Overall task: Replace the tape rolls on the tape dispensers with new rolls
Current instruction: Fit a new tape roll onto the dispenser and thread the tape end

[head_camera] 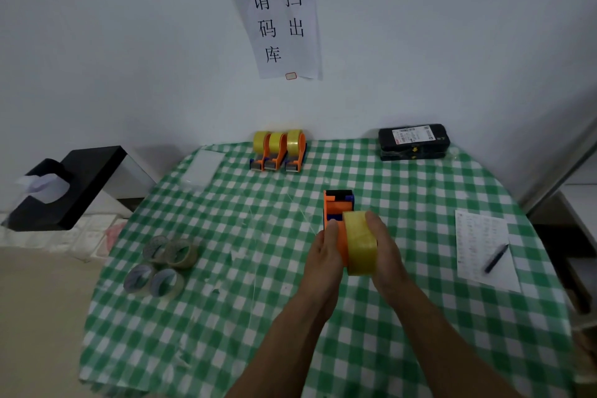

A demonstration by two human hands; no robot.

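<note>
Near the middle of the table [258, 317], an orange tape dispenser [337, 208] with a yellow tape roll [360, 242] on its right side sits between both hands. The left hand [324, 255] grips the dispenser's left side, thumb on top. The right hand [386, 252] curls around the roll's right face. Three loaded dispensers [278, 152] stand at the far edge.

The table [420, 317] wore a green-and-white checked cloth. At 12 o'clock stood three orange tape dispensers [277, 152], at 1 o'clock a black parcel [413, 142], at 3 o'clock a printed sheet [478, 236] under a pen [496, 258], at 9 o'clock four thin tape rolls [161, 265], and at 11 o'clock a clear plastic sheet [203, 168].
</note>
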